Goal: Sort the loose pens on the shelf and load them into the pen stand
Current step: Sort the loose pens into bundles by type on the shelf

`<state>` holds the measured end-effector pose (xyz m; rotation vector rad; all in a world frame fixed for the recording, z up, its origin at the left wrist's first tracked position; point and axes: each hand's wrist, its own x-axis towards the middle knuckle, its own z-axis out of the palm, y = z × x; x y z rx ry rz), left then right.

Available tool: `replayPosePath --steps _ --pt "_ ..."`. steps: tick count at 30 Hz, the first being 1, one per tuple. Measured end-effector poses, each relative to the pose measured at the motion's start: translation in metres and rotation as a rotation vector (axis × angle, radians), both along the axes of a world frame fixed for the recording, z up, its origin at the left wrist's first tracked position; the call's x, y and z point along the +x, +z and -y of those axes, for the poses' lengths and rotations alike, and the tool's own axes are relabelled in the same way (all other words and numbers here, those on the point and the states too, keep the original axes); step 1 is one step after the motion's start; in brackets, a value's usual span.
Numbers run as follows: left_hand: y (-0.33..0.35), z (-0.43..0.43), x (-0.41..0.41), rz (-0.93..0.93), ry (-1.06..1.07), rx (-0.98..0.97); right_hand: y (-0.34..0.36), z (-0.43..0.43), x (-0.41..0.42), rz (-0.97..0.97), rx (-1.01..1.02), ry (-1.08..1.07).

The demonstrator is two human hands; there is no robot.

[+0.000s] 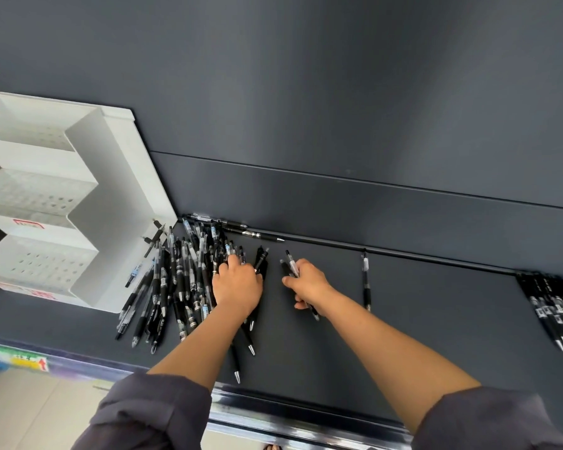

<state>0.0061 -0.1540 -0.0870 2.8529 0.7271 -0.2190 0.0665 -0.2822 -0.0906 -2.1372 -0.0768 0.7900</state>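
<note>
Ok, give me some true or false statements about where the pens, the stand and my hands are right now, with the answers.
1. The white tiered plastic pen stand sits at the left end of the dark grey shelf. True.
2. The stand is packed with pens. False: its tiers show bare perforated floors.
3. The right hand grips a few black pens. True.
4. The left hand holds the stand. False: it rests on the pile of loose black pens beside the stand.
5. A single black pen lies alone, to the right of the right hand. True.
</note>
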Motion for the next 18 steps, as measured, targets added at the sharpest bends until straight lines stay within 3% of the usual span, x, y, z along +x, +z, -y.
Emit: replayPosePath --steps 5,11,15,18 --pt "0.018 0.01 0.013 0.173 -0.08 -0.047 0.011 0.011 0.008 0.203 0.023 -0.134" --pt "0.028 0.047 0.039 0.135 -0.098 -0.778 0.016 0.068 0.023 0.296 -0.149 -0.382" --pt "0.024 0.065 0.049 0.066 -0.004 -1.007 0.012 0.105 0.03 0.283 -0.239 -0.468" --pt "0.016 0.069 0.052 0.011 -0.004 -1.026 0.008 0.119 0.034 0.245 -0.32 -0.449"
